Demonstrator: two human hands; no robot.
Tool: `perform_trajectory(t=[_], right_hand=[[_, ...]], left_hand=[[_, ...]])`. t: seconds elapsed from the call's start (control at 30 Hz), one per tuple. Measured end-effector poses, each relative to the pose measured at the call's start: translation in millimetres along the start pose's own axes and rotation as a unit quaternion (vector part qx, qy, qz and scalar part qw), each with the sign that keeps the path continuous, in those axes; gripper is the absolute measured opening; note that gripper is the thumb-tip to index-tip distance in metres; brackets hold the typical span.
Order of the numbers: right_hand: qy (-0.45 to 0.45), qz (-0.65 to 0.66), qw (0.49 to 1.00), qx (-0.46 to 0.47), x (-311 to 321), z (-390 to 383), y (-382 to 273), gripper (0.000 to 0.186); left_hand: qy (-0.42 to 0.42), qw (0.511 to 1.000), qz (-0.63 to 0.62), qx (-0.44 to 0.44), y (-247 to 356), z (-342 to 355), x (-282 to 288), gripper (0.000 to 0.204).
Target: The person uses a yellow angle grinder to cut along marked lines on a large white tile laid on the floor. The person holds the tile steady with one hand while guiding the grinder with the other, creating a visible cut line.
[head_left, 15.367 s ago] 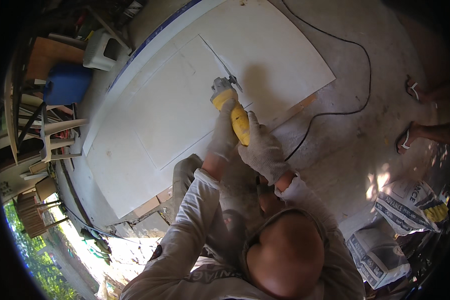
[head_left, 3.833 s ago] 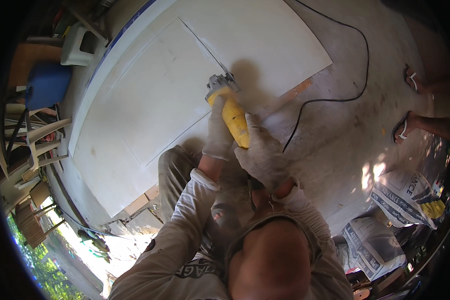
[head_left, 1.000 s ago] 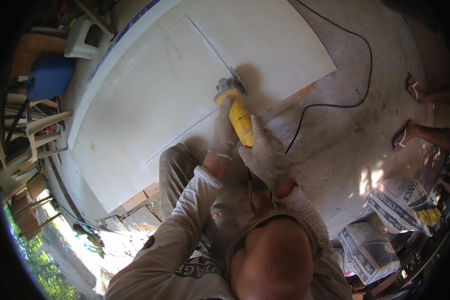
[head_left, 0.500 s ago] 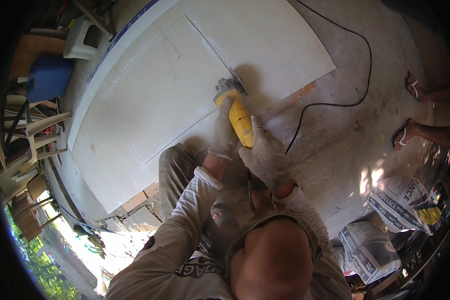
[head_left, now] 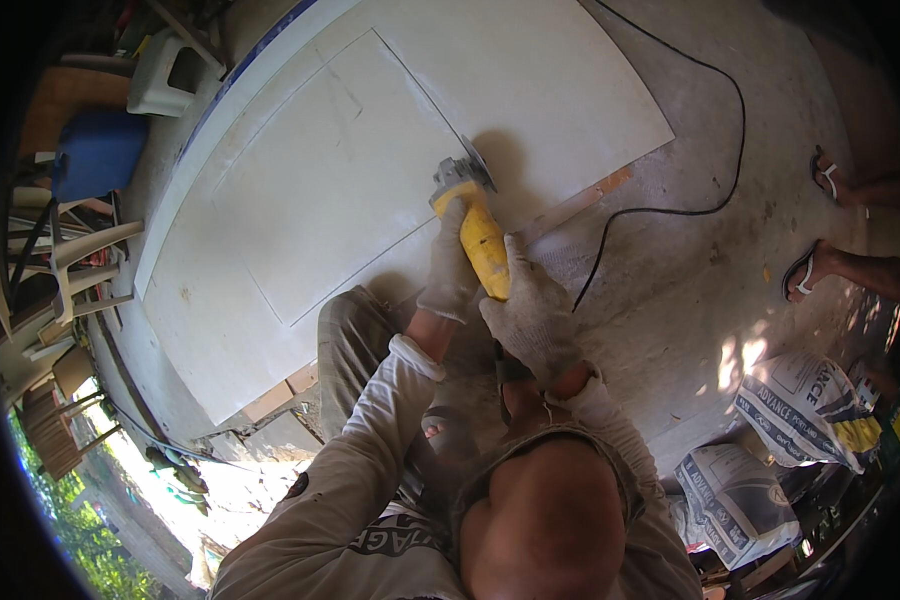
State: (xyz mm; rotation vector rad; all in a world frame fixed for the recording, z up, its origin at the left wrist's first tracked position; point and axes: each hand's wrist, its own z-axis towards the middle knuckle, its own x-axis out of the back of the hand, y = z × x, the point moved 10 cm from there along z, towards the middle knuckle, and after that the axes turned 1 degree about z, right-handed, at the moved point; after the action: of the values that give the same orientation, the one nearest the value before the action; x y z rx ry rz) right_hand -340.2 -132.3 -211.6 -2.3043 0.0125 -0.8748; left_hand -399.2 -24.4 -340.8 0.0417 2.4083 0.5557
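Observation:
A yellow angle grinder (head_left: 485, 245) with a grey head is held in both my gloved hands. My left hand (head_left: 451, 255) is closed round its front part, just behind the head. At the back end of the body, my right hand (head_left: 532, 315) grips the grinder. Its thin disc (head_left: 478, 163) stands on edge at a large pale flat board (head_left: 300, 190), in line with a dark straight cut. Whether the disc is spinning or how deep it sits cannot be made out. Other straight lines mark a rectangle on the board, one of them a dark line near my left knee.
Wooden strips (head_left: 580, 203) lie under the board's near edge. A black cord (head_left: 740, 150) curves over the concrete floor at right. Another person's sandalled feet (head_left: 815, 272) stand at far right. Printed sacks (head_left: 738, 505) lie lower right; a blue chair (head_left: 100, 155) and piled furniture stand left.
The grinder and both hands have shifted very slightly to the right. My grip looks the same, and the board lies where it was.

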Motion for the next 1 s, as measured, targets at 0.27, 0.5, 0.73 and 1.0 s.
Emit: perform_trajectory(t=[0.27, 0.5, 0.73, 1.0], right_hand=[[0.047, -0.017, 0.998, 0.045, 4.9, -2.8, -3.8, 0.085], [-0.013, 0.0, 1.0, -0.008, -1.0, 0.0, 2.6, 0.09], [-0.019, 0.01, 1.0, -0.022, -0.5, 1.7, 1.3, 0.088], [-0.022, 0.0, 0.999, -0.027, 0.4, 2.0, -0.5, 0.086]], left_hand=[[0.01, 1.0, 0.016, -0.004, -1.8, 0.1, 4.6, 0.058], [0.003, 1.0, 0.006, -0.001, -2.5, 1.2, 3.4, 0.057], [-0.001, 1.0, 0.003, -0.005, 1.7, 0.0, -0.4, 0.052], [0.004, 1.0, -0.008, -0.003, 1.7, 3.6, 3.6, 0.054]])
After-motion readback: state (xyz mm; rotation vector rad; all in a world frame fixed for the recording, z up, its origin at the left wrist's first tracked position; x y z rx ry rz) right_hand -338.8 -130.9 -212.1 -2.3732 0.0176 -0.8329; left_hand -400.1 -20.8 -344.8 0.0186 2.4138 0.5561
